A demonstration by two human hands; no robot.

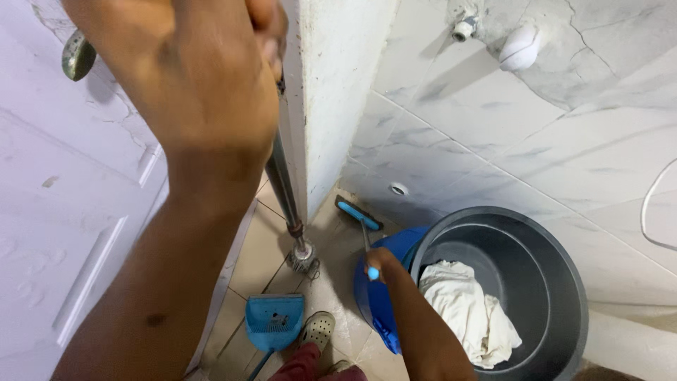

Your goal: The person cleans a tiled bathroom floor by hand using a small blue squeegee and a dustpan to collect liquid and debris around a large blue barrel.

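White marble-look wall tiles (493, 134) with grey veining cover the right side, carrying a small tap stub (464, 28) and a round white fitting (520, 47). A white panelled door (63, 204) stands at left — its metal handle (76, 56) near the top. A rough white wall corner (331, 92) juts between them. The floor (261, 247) is beige tile — evenly, softly lit.

grey tub (557, 282), white cloth (465, 310), blue dustpan (273, 321)

Bare arms, perforated clog (317, 329), red trousers (300, 363)
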